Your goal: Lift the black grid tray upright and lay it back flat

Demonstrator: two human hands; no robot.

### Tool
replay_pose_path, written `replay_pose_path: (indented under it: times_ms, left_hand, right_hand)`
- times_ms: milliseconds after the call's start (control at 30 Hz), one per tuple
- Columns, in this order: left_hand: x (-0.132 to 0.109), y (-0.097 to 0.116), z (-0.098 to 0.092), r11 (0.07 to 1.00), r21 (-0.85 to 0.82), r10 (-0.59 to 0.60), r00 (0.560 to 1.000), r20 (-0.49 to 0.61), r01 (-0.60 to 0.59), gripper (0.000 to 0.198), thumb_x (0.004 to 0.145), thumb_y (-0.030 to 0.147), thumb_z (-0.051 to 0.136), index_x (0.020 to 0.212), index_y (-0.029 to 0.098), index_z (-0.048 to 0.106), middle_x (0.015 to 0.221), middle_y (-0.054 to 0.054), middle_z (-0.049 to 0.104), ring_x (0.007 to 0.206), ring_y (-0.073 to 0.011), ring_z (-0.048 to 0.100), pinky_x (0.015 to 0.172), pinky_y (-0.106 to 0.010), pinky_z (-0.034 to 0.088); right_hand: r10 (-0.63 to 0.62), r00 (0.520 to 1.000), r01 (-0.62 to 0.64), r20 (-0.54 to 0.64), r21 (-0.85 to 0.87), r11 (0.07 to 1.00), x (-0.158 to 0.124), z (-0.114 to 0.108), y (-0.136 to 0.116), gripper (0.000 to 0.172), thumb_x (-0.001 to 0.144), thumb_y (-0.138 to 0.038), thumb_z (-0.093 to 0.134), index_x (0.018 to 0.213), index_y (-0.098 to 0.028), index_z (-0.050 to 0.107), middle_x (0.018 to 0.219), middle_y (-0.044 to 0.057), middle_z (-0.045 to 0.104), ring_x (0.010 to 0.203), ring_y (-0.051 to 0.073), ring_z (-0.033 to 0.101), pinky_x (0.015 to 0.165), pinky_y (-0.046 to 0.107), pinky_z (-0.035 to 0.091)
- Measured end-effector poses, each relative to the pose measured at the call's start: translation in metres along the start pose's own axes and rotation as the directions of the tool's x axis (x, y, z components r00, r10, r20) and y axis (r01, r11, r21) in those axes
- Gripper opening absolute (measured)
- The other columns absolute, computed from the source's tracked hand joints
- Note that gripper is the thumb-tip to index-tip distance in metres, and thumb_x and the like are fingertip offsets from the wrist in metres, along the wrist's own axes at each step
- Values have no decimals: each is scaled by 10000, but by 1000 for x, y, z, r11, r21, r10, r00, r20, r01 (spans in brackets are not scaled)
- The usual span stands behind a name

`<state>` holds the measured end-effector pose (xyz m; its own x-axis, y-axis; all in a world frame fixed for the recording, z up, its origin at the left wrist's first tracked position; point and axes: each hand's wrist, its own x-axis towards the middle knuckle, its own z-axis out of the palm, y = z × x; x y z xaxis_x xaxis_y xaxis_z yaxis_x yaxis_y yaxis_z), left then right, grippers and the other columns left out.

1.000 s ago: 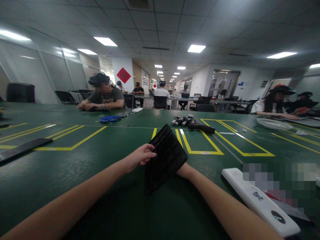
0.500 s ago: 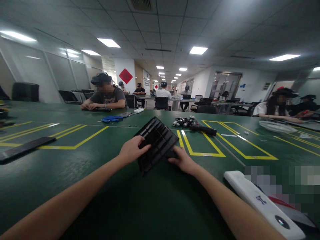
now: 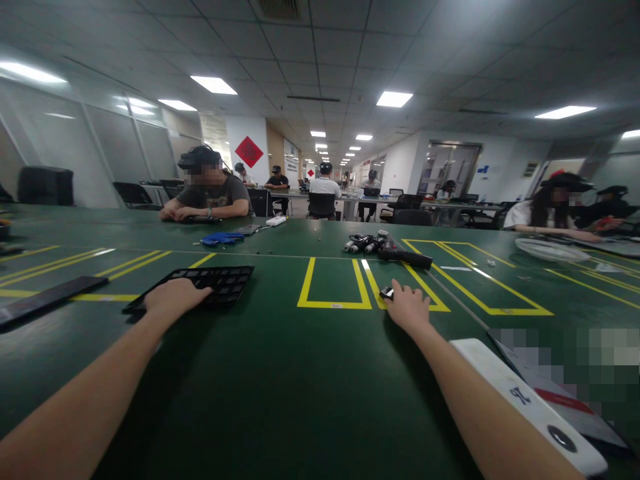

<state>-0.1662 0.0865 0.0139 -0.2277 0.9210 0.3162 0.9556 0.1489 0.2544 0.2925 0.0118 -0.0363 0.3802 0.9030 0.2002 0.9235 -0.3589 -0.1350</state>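
Note:
My left hand (image 3: 173,297) grips the left part of a flat black tray (image 3: 233,283) with a grid of shallow compartments. Its thumb stretches across the top, while the other fingers are partly out of sight. The tray is low over the green table, overlapping a yellow tape outline; I cannot tell whether it touches the surface. To the right, my right hand (image 3: 409,308) closes around a small black object with a pale face (image 3: 387,293), mostly covered by the fingers. That hand is low over a yellow taped rectangle.
Beyond my right hand lie a black-handled tool (image 3: 406,259) and a bundle of dark cables (image 3: 365,243). Blue gloves (image 3: 223,238) rest farther back. A long black bar (image 3: 55,300) is at left, a white device (image 3: 525,403) at right. People sit around the table.
My hands have moved apart. The tray, tilted between both hands before, has gone left and flattened in my left hand. My right hand has moved right with the small black object.

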Motion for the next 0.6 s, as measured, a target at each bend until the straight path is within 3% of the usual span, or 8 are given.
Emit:
replay_pose_path:
  times_ms: [133, 233, 333, 367, 400, 467, 500, 600]
  left_hand:
    - [-9, 30, -14, 996, 88, -17, 1000, -8, 18, 378, 756, 365, 433, 752, 28, 605, 872, -251, 623, 867, -391, 582, 698, -492, 459]
    - [-24, 70, -11, 980, 45, 198, 977, -83, -195, 400, 795, 144, 286, 1061, -15, 539, 1097, -222, 570, 1051, -307, 522, 883, -410, 410]
    - [-53, 113, 10, 918, -23, 395, 917, -49, -396, 439, 781, 98, 299, 1167, 90, 508, 1106, -101, 602, 1032, -176, 547, 912, -274, 410]
    - [-65, 125, 20, 879, -57, 474, 880, -21, -474, 455, 775, 79, 297, 1174, 129, 512, 1114, -67, 605, 1025, -146, 552, 917, -248, 407]
    - [-76, 135, 30, 794, -111, 602, 798, 4, -598, 482, 762, 51, 289, 1186, 120, 506, 1165, -77, 578, 1072, -150, 525, 952, -268, 381]
    - [-94, 148, 46, 695, -176, 716, 692, 86, -697, 472, 765, 61, 306, 1184, 120, 516, 1228, -85, 538, 1140, -168, 477, 994, -304, 340]
    - [-100, 150, 53, 666, -204, 744, 655, 129, -717, 453, 780, 84, 315, 1184, 119, 518, 1242, -91, 526, 1154, -179, 465, 1002, -322, 330]
    - [-102, 150, 62, 651, -262, 759, 614, 218, -712, 402, 834, 169, 316, 1178, 141, 522, 1229, -82, 541, 1134, -174, 485, 991, -325, 345]
  right_hand:
    - [-43, 985, 41, -166, -10, 999, -3, -2, -7, 565, 778, -351, 448, 1301, -156, 363, 1342, 161, 338, 1249, 371, 219, 971, 543, 179]
    - [-181, 957, 191, -227, 23, 981, -15, -7, -29, 577, 789, -310, 438, 1321, -116, 328, 1384, 155, 283, 1290, 337, 147, 1021, 506, 120]
    - [-370, 918, 387, -141, 114, 915, -40, -11, -61, 571, 820, -357, 390, 1334, -119, 315, 1397, 130, 292, 1302, 299, 161, 1047, 476, 112]
    - [-440, 892, 451, -102, 157, 879, -50, -12, -71, 570, 836, -388, 356, 1341, -130, 305, 1406, 111, 289, 1307, 282, 166, 1056, 467, 106]
    - [-502, 863, 502, -52, 200, 842, -61, -12, -80, 578, 841, -413, 337, 1347, -135, 297, 1415, 98, 281, 1312, 268, 168, 1062, 461, 102]
    - [-599, 799, 566, 46, 277, 777, -81, -11, -93, 626, 844, -474, 298, 1355, -112, 278, 1422, 111, 269, 1315, 264, 173, 1064, 465, 105]
    - [-636, 767, 588, 80, 308, 748, -89, -10, -97, 644, 846, -496, 275, 1356, -101, 274, 1424, 122, 260, 1317, 269, 172, 1063, 475, 101]
    - [-697, 706, 620, 126, 366, 694, -103, -5, -101, 671, 854, -519, 217, 1346, -68, 290, 1423, 160, 241, 1316, 290, 171, 1054, 506, 97]
